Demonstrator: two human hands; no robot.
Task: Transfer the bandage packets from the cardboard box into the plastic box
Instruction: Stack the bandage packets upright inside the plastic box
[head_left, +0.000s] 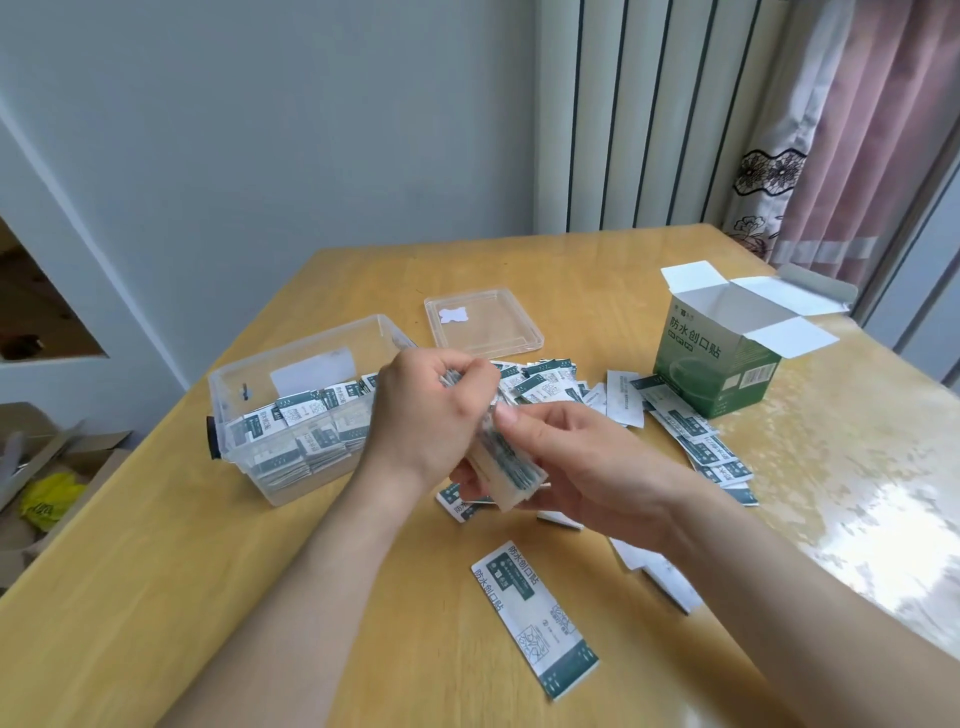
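**A:** Hands, quick.

**B:** Two, both holding. The left hand (426, 410) is curling its fingers round the top end of one stack of packets (511, 470). The right hand (582, 467) is cupping the lower end, thumb pressing on the edge, fingers going underneath. The stack is sitting tilted between them, above the table (156, 597), just right of the plastic box (234, 379).

**A:** How many in the stack?

**B:** Can't count, the edges are blurring together. Many.

**A:** Containers?

**B:** Three pieces.
- One plastic box, clear, is sitting open at left. It's holding packed rows of packets, too many to count.
- One clear lid (498, 325) is lying flat behind it, apart from it.
- One green cardboard box (711, 369) is standing upright at right with its top flaps folded open. I can't see its bottom.

**A:** Loose stuff on the table?

**B:**
- One heap of loose packets (540, 382) is lying behind the hands, between the lid and the cardboard box.
- One overlapping trail of packets (701, 447) is running from the cardboard box's front down past the right wrist.
- One packet (460, 506) is peeking out below the hands.
- A few white-side-up ones (660, 577) are lying beside the right forearm, partly hidden, so no count.
- One long strip (535, 618) is lying alone nearest the camera, between the two forearms and touching nothing.

**A:** Background?

**B:** One radiator (649, 114) and one pink curtain (857, 130).
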